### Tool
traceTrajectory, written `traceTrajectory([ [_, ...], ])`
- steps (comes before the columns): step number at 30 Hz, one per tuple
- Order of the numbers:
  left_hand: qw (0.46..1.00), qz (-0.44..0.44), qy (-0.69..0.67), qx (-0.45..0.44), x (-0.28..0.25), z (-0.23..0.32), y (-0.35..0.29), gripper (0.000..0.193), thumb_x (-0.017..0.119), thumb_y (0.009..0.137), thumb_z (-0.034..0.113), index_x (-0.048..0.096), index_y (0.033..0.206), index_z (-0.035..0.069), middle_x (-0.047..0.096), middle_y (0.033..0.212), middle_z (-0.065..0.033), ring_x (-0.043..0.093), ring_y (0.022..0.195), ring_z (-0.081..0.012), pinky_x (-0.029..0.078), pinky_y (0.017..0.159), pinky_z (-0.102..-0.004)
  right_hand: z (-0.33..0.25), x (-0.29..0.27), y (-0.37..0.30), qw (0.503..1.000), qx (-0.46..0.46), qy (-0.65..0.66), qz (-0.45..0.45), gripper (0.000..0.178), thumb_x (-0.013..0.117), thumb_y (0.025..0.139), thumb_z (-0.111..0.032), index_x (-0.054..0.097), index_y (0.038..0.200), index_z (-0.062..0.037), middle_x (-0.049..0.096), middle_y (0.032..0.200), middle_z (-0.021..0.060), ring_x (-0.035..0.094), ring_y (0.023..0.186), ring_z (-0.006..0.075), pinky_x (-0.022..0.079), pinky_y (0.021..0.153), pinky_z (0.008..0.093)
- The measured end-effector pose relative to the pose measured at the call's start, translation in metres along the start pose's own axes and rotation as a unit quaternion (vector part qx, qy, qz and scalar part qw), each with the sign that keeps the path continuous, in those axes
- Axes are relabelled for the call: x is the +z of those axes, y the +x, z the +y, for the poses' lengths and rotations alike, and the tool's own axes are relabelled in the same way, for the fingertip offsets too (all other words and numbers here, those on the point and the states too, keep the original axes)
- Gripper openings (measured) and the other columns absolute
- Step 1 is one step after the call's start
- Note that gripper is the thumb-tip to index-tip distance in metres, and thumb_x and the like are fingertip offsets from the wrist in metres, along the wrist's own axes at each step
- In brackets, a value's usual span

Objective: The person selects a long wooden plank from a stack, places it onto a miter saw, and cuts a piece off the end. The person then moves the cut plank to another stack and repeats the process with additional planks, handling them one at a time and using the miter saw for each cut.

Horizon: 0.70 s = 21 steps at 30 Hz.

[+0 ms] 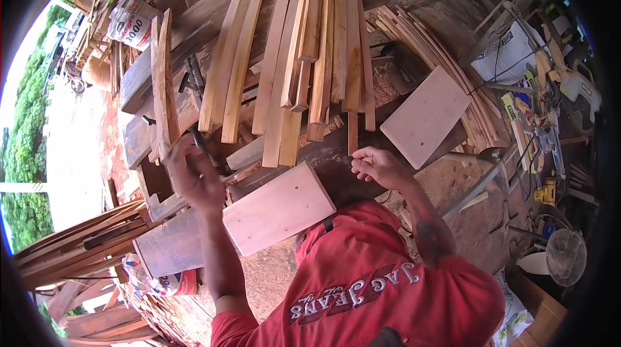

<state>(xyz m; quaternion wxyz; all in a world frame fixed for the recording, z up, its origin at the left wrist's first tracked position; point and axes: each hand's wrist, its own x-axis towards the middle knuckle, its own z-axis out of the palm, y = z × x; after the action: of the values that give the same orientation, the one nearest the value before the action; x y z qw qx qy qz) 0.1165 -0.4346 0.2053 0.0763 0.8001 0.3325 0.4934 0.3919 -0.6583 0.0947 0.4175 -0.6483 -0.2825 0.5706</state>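
My left hand (194,177) is closed at the near end of a rough, lone wooden strip (163,75) at the left. My right hand (381,169) has its fingers bent, their tips at the near end of a thin wooden strip (352,132). That strip juts from a bundle of long wooden strips (307,43), which spreads away from me with uneven ends. Between my arms lies a pale rectangular board (279,208) with small dark holes. A similar board (427,117) rests beyond my right hand.
More thin strips (446,68) lie stacked at the right, near a white sack (511,52). Cluttered tools and a round mesh fan guard (566,256) stand farther right. A white bucket (131,22) is at the far left, and dark planks (84,243) are piled at the lower left.
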Motion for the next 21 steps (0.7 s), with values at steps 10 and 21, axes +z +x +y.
traceTrajectory([
  [10,0.953,-0.282,-0.103,-0.040,0.136,0.021,-0.056,0.030,0.064,0.085,0.004,0.060,0.115,0.002,0.062,0.110,-0.0174,0.062,0.097,-0.0356,0.051,0.081,-0.0411,0.023,-0.012,-0.010,0.995,-0.015,-0.093,0.027,0.051,0.067,0.090,-0.033,0.055,0.122,0.0050,0.069,0.099,0.0141,0.063,0.082,0.0143,0.051,0.073,0.0297],
  [21,0.907,-0.368,0.058,-0.198,0.218,-0.026,-0.077,0.108,0.079,0.074,0.033,0.009,0.152,0.007,0.027,0.143,-0.0334,0.033,0.131,-0.0488,0.034,0.104,-0.0551,0.017,-0.026,-0.019,0.987,0.006,-0.159,0.033,0.055,0.065,0.090,-0.039,0.055,0.121,0.0058,0.070,0.096,0.0213,0.068,0.092,0.0266,0.052,0.082,0.0355],
])
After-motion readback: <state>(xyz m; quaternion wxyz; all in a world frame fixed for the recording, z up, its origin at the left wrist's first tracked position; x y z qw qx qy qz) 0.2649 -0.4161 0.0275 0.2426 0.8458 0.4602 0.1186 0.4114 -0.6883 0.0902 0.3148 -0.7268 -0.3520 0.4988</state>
